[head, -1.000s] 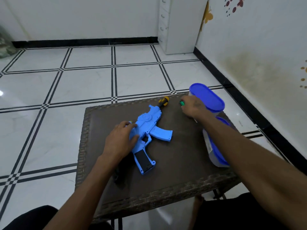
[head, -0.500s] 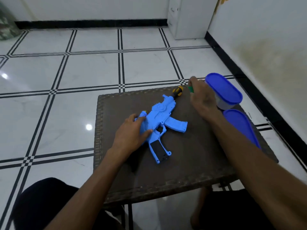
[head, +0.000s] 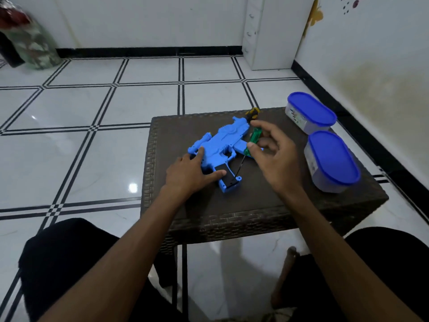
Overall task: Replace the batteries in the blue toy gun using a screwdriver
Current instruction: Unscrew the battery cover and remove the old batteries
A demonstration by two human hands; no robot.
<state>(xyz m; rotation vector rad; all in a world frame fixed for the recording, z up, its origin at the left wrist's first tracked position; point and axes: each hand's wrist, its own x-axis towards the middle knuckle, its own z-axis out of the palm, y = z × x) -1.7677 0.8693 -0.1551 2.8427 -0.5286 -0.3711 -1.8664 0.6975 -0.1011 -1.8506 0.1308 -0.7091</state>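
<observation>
The blue toy gun (head: 220,141) lies flat on the dark wicker table (head: 255,205), its black-panelled grip pointing toward me. My left hand (head: 190,173) rests on the gun's rear, with the thumb along the grip and a finger on the stock. My right hand (head: 271,154) pinches a green-handled screwdriver (head: 251,142) between thumb and fingers. Its thin dark shaft slants down to the lower end of the grip. A second screwdriver with a yellow and black handle (head: 253,112) lies behind the gun's muzzle.
Two tubs with blue lids stand on the table's right side, one at the back (head: 311,115) and one nearer (head: 332,159). A white cabinet (head: 271,31) stands against the far wall. White tiled floor surrounds the table.
My right hand has carried the green screwdriver from the table's back edge to over the gun's grip. My left hand has slid toward the grip. The camera view has shifted.
</observation>
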